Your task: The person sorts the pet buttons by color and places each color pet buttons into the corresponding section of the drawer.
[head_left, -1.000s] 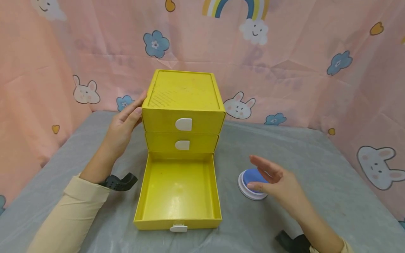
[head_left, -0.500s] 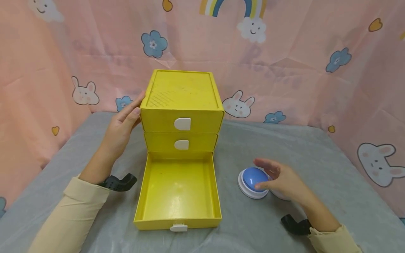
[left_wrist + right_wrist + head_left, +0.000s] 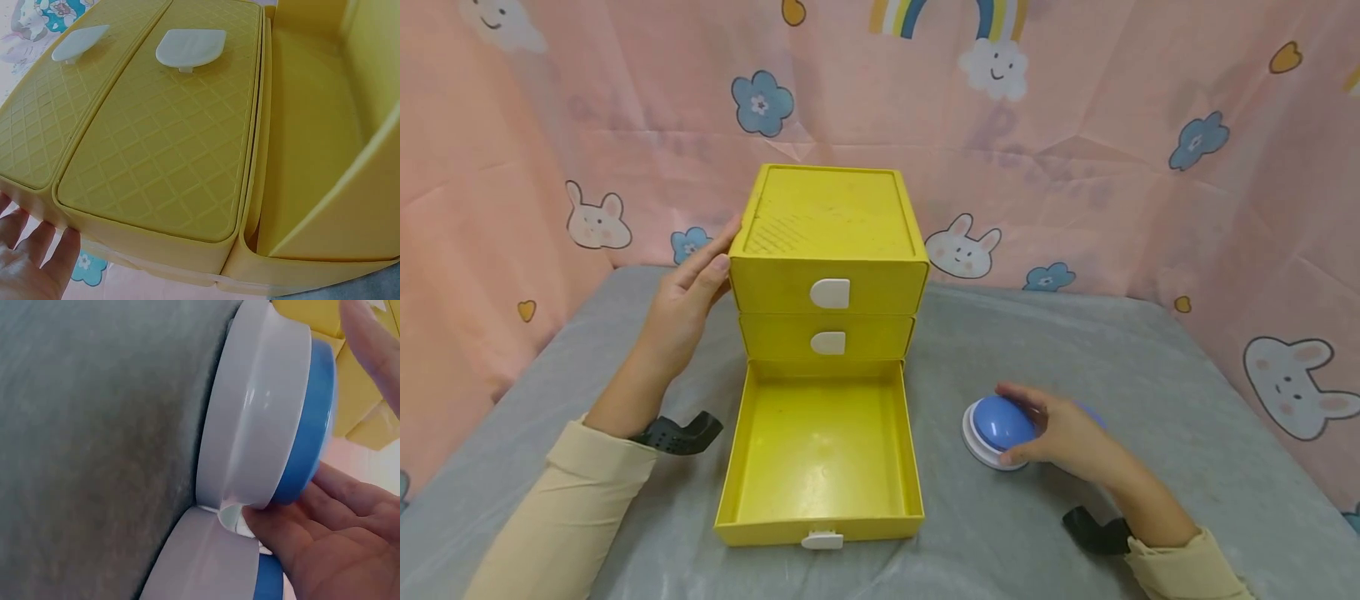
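Note:
My left hand [image 3: 679, 315] rests its fairly straight fingers against the left side of a yellow drawer cabinet [image 3: 831, 212]. Its fingertips show by the cabinet's edge in the left wrist view. The bottom drawer [image 3: 820, 450] is pulled out with nothing in it; the two upper drawers are closed. My right hand [image 3: 1071, 435] reaches over a white push button with a blue dome [image 3: 1002, 422], fingers on its far side and thumb on its near side. In the right wrist view one digit stands off the dome. A second such button [image 3: 203, 559] touches the first, mostly hidden under the hand in the head view.
A grey cloth [image 3: 970, 542] covers the table. Behind it hangs a pink printed curtain [image 3: 865, 108]. Black wrist straps [image 3: 681, 433] sit on both arms. The pulled-out drawer's white handle [image 3: 822, 541] points toward me.
My right hand first drew back to the right, uncovering the dome, then came slightly left and closer around it. The left hand and the cabinet stay as they were.

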### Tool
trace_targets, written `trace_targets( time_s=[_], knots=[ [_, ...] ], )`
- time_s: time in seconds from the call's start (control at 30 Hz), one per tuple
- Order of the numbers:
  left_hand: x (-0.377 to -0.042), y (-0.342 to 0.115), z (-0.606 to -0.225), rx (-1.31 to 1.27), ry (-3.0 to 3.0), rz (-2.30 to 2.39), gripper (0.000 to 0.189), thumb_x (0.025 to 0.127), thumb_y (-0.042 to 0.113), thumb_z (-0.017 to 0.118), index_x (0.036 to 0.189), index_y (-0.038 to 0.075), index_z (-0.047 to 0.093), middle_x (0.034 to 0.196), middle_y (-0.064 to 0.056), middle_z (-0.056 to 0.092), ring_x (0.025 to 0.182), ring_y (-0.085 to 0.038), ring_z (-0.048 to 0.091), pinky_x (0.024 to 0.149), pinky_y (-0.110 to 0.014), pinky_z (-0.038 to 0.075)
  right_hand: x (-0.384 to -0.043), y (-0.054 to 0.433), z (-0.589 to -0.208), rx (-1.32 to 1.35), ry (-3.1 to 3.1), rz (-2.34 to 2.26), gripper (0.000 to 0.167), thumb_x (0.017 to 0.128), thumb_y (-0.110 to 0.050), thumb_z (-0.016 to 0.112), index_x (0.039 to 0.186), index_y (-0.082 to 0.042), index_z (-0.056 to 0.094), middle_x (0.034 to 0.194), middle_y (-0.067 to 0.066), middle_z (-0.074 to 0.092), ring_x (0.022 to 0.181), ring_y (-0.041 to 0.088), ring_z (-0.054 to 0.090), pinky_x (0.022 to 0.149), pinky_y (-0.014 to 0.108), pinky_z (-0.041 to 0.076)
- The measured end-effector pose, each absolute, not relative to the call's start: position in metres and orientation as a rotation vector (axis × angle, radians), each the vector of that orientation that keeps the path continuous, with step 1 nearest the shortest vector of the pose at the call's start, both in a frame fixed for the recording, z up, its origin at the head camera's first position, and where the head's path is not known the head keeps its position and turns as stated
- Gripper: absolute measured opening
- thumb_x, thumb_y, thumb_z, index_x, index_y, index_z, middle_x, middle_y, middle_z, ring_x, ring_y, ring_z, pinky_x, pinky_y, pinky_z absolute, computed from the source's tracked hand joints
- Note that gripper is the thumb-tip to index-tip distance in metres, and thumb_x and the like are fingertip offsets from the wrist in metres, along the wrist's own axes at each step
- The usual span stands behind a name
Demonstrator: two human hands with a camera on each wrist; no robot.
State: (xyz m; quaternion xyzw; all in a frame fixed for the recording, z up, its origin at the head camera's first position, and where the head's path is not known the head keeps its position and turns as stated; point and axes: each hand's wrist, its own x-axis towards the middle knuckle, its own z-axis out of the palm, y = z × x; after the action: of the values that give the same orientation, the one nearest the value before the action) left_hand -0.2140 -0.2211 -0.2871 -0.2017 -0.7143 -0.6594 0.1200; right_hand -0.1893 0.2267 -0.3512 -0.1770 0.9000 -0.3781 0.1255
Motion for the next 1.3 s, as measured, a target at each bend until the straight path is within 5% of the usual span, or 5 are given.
trace_targets(
  time_s=[0.1, 0.2, 0.67, 1.3],
  knots=[
    [-0.214, -0.221, -0.287, -0.597, -2.084, -1.926, 0.052, 0.108, 0.03, 0.042, 0.157, 0.018, 0.033, 0.166, 0.001, 0.025, 0.15, -0.015, 0.031, 0.11, -0.011, 0.04, -0.188, 0.223, -0.35, -0.496, 2.651, -1.001, 0.1, 0.069, -0.031, 0.092, 0.149, 0.002, 0.041, 0.15, 0.025, 0.046, 0.136, 0.044, 0.045, 0.106, 0.053, 0.045],
    [-0.213, -0.222, -0.287, -0.589, -2.082, -1.93, 0.051, 0.108, 0.03, 0.042, 0.157, 0.018, 0.033, 0.167, 0.001, 0.024, 0.151, -0.015, 0.029, 0.111, -0.012, 0.04, -0.189, 0.221, -0.351, -0.496, 2.678, -0.941, 0.101, 0.068, -0.032, 0.092, 0.149, 0.002, 0.042, 0.149, 0.027, 0.047, 0.134, 0.045, 0.046, 0.104, 0.058, 0.045],
    [-0.214, -0.222, -0.288, -0.608, -2.092, -1.929, 0.053, 0.107, 0.031, 0.043, 0.157, 0.016, 0.031, 0.166, 0.002, 0.025, 0.152, -0.016, 0.028, 0.11, -0.011, 0.039, -0.182, 0.213, -0.344, -0.417, 2.786, -1.019, 0.09, 0.071, -0.03, 0.09, 0.146, -0.003, 0.048, 0.148, 0.03, 0.045, 0.131, 0.053, 0.049, 0.102, 0.06, 0.049],
    [-0.213, -0.221, -0.286, -0.571, -2.082, -1.955, 0.051, 0.108, 0.029, 0.043, 0.157, 0.019, 0.033, 0.166, 0.001, 0.026, 0.151, -0.016, 0.03, 0.113, -0.016, 0.039, -0.167, 0.134, -0.3, -0.854, 2.648, -1.148, 0.082, 0.071, -0.034, 0.091, 0.143, -0.018, 0.055, 0.145, 0.003, 0.055, 0.13, 0.029, 0.055, 0.108, 0.054, 0.047]
  ],
)
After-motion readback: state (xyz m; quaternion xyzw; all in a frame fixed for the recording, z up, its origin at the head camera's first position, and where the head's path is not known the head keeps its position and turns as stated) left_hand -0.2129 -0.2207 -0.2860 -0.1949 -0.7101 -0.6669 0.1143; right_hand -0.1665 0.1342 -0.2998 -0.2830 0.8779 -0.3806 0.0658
